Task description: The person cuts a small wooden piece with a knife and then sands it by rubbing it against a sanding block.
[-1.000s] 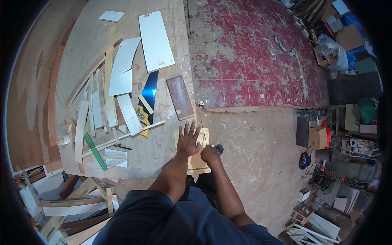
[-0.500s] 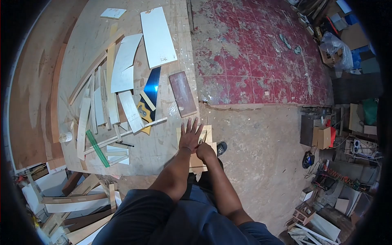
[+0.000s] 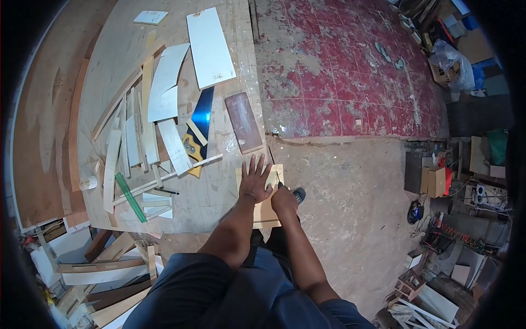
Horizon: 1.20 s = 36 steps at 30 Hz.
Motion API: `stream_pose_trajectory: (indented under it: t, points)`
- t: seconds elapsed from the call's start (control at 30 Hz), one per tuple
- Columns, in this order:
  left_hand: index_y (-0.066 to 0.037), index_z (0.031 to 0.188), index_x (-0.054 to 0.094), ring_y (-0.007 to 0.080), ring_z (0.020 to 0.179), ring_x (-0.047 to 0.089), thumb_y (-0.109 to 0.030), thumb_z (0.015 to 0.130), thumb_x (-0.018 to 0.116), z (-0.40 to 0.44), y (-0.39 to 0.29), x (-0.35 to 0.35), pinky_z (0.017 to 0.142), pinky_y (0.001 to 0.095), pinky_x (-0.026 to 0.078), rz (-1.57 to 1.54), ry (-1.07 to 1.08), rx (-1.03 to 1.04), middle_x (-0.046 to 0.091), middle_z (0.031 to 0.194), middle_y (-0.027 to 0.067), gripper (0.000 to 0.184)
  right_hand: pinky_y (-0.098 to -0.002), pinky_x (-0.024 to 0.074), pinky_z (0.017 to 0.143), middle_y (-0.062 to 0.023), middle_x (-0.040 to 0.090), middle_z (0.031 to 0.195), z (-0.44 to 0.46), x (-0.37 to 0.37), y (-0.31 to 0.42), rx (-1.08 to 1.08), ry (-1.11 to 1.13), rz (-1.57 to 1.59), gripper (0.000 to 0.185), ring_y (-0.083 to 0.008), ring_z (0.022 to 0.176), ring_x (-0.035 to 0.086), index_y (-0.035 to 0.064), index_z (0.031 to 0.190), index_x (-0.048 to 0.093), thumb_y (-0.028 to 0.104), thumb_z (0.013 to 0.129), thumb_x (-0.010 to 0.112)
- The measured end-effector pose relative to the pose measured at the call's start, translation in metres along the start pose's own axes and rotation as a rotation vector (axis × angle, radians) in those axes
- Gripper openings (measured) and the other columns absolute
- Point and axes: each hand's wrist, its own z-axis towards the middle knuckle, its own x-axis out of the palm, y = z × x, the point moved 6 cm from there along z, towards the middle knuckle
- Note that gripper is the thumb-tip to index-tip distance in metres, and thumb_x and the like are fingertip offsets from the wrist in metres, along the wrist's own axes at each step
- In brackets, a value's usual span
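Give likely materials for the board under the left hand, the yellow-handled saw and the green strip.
Board: wood or plywood, apparently unpainted; pale tan, matte face.
Saw blade: probably metal, glossy blue; bright glare on a thin, flat sheet.
Saw handle: plastic or painted wood, can't tell; even yellow with dark spots.
Green strip: likely plastic, smooth; saturated color, straight edges.

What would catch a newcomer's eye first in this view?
Probably the saw, its shiny blue blade and yellow handle lying among the offcuts on the worktable. Beyond the table's right edge spreads the scuffed red floor. Near the wearer, the left hand lies flat on a pale board, while the right hand grips a thin tool.
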Motion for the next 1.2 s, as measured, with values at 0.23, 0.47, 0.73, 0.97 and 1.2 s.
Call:
stream_pose_trajectory:
  t: [0.23,0.47,0.73,0.97,1.2]
  points:
    - [-0.019,0.148,0.027,0.0384,0.144,0.004,-0.044,0.076,0.054,0.0,0.0,0.003,0.112,0.061,0.004,0.015,0.02,-0.007,0.008,0.158,0.0122,0.081,-0.0451,0.0508,0.087,-0.0258,0.064,0.107,-0.046,-0.026,0.002,0.079,0.112,-0.023,0.03,-0.0371,0.102,0.063,-0.0021,0.103,0.064,0.017,0.089,0.046]
    - [-0.019,0.148,0.027,0.0413,0.143,0.005,-0.042,0.073,0.056,0.0,-0.001,0.005,0.111,0.0625,0.002,-0.029,-0.029,0.015,0.009,0.157,0.0141,0.083,-0.0447,0.0523,0.086,-0.0223,0.065,0.11,0.01,0.005,0.002,-0.039,0.026,-0.038,0.044,-0.0377,0.104,0.063,0.0014,0.104,0.065,0.039,0.095,0.044]
    - [-0.018,0.148,0.026,0.0406,0.144,0.004,-0.044,0.075,0.057,0.002,0.0,0.007,0.111,0.0625,0.002,0.001,-0.039,0.016,0.008,0.158,0.0138,0.084,-0.0432,0.0548,0.079,-0.022,0.066,0.108,0.012,0.0,0.009,0.018,0.011,0.023,0.037,-0.0356,0.101,0.065,0.0029,0.102,0.068,0.035,0.092,0.052]
    - [-0.018,0.147,0.028,0.0393,0.144,0.003,-0.044,0.074,0.055,0.002,-0.001,0.006,0.112,0.0618,0.002,0.008,0.028,-0.004,0.008,0.157,0.0132,0.082,-0.0436,0.0531,0.083,-0.0225,0.065,0.11,-0.01,-0.007,0.0,-0.008,0.109,-0.083,0.041,-0.0367,0.102,0.064,0.0019,0.106,0.066,0.034,0.095,0.044]
    - [-0.018,0.148,0.027,0.0406,0.144,0.004,-0.043,0.075,0.056,0.0,-0.001,0.005,0.111,0.063,0.003,0.009,0.007,0.013,0.008,0.157,0.0143,0.082,-0.0434,0.0523,0.085,-0.021,0.063,0.115,-0.004,-0.011,0.007,-0.028,0.159,-0.049,0.043,-0.0367,0.106,0.062,0.0012,0.109,0.065,0.036,0.095,0.044]
